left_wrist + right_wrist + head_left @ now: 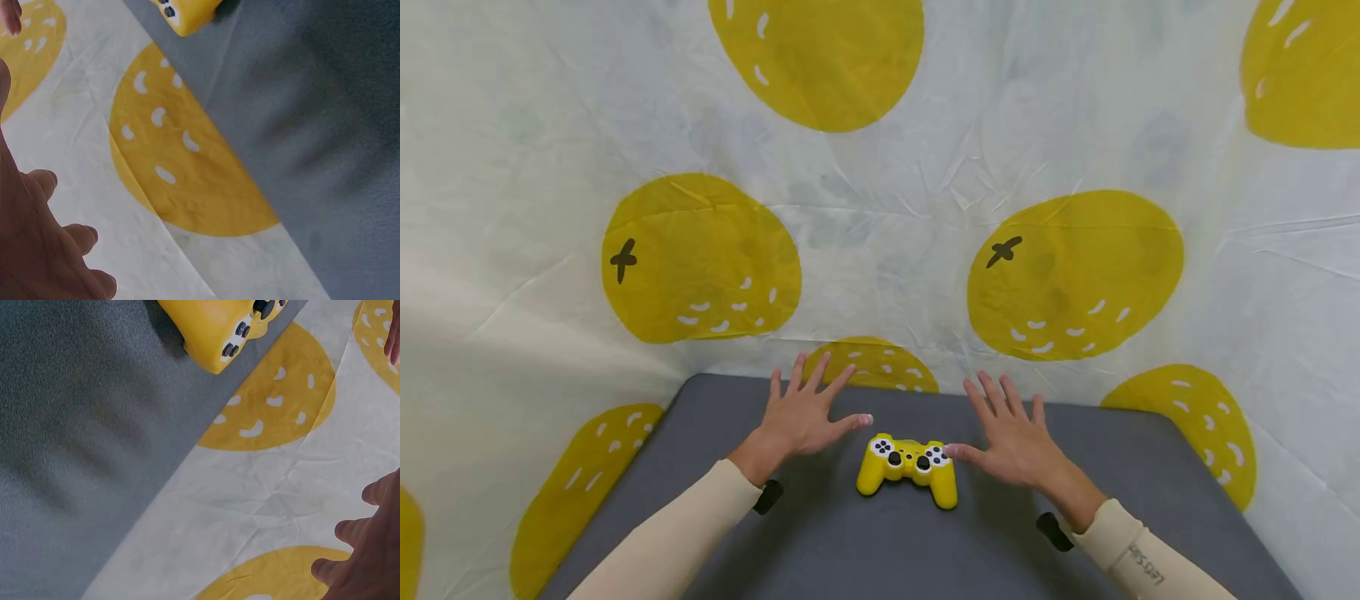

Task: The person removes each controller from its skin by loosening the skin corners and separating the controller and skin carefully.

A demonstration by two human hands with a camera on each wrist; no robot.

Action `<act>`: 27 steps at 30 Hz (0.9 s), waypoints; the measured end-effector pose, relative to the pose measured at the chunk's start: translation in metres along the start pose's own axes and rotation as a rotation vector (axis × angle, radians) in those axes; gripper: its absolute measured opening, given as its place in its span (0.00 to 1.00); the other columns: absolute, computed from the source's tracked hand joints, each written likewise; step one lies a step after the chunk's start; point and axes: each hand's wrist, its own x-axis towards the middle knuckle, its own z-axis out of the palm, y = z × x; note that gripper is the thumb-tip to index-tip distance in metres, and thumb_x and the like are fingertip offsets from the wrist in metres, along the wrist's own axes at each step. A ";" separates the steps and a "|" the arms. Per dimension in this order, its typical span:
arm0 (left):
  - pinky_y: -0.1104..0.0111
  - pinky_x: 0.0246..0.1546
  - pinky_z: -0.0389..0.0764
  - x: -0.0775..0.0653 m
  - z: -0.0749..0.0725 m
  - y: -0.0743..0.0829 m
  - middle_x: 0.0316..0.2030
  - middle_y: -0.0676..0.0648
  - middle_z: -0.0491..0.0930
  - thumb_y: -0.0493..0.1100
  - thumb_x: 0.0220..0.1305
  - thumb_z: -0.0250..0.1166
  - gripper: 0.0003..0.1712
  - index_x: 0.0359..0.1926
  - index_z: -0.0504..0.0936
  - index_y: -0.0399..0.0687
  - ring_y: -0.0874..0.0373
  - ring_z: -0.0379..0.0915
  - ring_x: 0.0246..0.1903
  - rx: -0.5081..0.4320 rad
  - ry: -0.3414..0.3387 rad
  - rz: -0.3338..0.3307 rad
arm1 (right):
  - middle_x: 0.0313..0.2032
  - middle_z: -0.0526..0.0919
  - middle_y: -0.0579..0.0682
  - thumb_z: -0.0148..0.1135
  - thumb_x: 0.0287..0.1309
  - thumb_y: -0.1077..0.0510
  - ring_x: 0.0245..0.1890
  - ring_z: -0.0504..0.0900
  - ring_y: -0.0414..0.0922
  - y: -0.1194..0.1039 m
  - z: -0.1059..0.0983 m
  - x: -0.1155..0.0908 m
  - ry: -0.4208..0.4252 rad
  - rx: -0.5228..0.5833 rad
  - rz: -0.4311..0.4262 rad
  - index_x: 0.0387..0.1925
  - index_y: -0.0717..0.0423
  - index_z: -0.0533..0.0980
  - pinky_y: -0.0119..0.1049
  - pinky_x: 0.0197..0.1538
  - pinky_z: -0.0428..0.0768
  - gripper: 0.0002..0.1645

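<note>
The left grip (pixel 805 421) and the right grip (pixel 1017 446) are both empty, backs upward, fingers spread wide and pointing away from the body. The gamepad (pixel 908 458) lies between them on the tabletop (pixel 880 550), buttons and sticks facing up, its two handles turned back toward the person. That placing probably suits a two-handed hold: each handle lies to the inner side of one grip, and the buttons face up where thumbs could work them.

Finger-like shadows on the tabletop in both wrist views suggest that the grips hover above it rather than rest on it. The left thumb points at the gamepad but ends short of it. The right thumb overlaps its right end in the head view; contact cannot be told from there, though the right wrist view shows no thumb on it.

Black units, one just below the left grip's wrist (pixel 768 497) and another below the right's (pixel 1055 532), are presumably the wrist cameras, set there to look along the fingers. Pale sleeves (pixel 677 533) end behind each grip, which leaves the fingers free. Beyond the fingertips and out to either side hangs white cloth (pixel 887 275) with yellow prints (pixel 700 275), likely there as a screen.
</note>
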 end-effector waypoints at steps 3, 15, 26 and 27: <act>0.31 0.78 0.31 -0.001 0.002 -0.001 0.86 0.48 0.36 0.85 0.64 0.46 0.53 0.83 0.45 0.76 0.35 0.24 0.84 -0.004 0.004 -0.001 | 0.84 0.44 0.59 0.57 0.61 0.20 0.82 0.41 0.69 -0.001 0.001 0.000 -0.001 -0.003 0.002 0.84 0.49 0.46 0.83 0.71 0.38 0.65; 0.31 0.78 0.30 -0.004 0.012 0.000 0.86 0.47 0.37 0.85 0.65 0.46 0.53 0.83 0.45 0.75 0.35 0.23 0.84 -0.010 0.005 -0.001 | 0.84 0.43 0.59 0.58 0.62 0.21 0.83 0.41 0.68 -0.002 0.008 0.000 0.012 -0.007 0.012 0.85 0.48 0.45 0.83 0.72 0.38 0.64; 0.31 0.78 0.31 -0.006 0.023 -0.001 0.86 0.48 0.39 0.85 0.64 0.46 0.53 0.83 0.47 0.74 0.35 0.26 0.84 -0.015 0.009 -0.001 | 0.84 0.45 0.59 0.60 0.61 0.22 0.82 0.43 0.68 -0.001 0.014 -0.003 -0.004 -0.010 0.019 0.84 0.49 0.48 0.83 0.72 0.38 0.64; 0.31 0.78 0.32 -0.005 0.024 -0.001 0.85 0.48 0.39 0.84 0.65 0.47 0.53 0.83 0.48 0.73 0.35 0.27 0.84 -0.015 0.014 -0.005 | 0.84 0.44 0.59 0.60 0.61 0.23 0.82 0.43 0.68 0.000 0.015 -0.003 -0.008 -0.008 0.021 0.84 0.49 0.47 0.83 0.72 0.37 0.64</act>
